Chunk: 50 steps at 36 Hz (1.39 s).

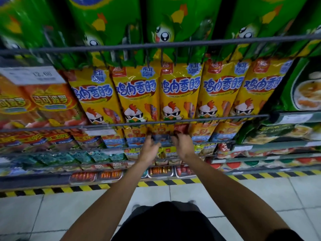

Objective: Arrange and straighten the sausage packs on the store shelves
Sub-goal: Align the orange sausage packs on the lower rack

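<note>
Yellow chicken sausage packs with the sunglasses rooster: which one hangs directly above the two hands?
The middle yellow chicken sausage pack, third of five from the left. Left hand and right hand grip a smaller pack just under it.

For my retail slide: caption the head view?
Both hands, left hand and right hand, grip a sausage pack under yellow chicken-sausage packs.

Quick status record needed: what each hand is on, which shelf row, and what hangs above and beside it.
left hand: fingers curled on the left edge of a small pack
right hand: fingers curled on the right edge of the same pack
held pack: orange and blue, blurred, in the row below the yellow packs
row above: yellow chicken sausage packs behind a wire rail
top row: green packs
left of yellow row: orange packs
floor: white tiles
</note>
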Available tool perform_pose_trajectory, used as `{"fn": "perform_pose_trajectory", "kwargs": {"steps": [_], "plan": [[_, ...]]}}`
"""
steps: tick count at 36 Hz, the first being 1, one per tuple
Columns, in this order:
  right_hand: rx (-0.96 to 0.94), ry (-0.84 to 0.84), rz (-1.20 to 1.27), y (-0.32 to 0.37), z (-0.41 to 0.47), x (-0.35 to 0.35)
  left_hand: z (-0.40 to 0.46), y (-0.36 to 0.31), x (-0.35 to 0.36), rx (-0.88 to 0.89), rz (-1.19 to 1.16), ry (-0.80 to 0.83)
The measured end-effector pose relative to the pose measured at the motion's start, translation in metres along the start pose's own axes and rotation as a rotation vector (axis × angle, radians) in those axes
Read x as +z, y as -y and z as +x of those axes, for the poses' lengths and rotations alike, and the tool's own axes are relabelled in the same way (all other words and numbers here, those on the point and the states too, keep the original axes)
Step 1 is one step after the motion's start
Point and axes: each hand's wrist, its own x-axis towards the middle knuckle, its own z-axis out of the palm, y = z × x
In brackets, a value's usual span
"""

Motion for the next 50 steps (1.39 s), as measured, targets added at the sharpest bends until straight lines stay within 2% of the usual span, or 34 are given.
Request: {"fn": "perform_pose_trajectory", "kwargs": {"steps": [7,14,21,26,38,50], "plan": [[-0.048,-0.101,0.01,-0.013,-0.013,-0.022,-0.01,-0.006,0.017,0.026,0.013,0.04],[0.086,0.013,0.002,-0.034,-0.004,-0.01,-0.009,-0.009,0.026,-0.063,0.047,0.101],[0.113,0.06,0.016,-0.035,0.002,-0.013,-0.001,-0.017,0.031,-0.082,0.065,0.079],[0.084,0.0,0.013,-0.037,0.002,-0.014,0.004,-0.014,0.037,-0.032,0.037,0.029],[0.117,0.1,0.114,-0.046,0.008,-0.011,0.014,-0.005,0.032,-0.086,0.087,0.104],[0.05,0.021,0.088,-0.052,-0.003,-0.003,0.007,0.004,0.025,-0.026,0.182,0.173]]}}
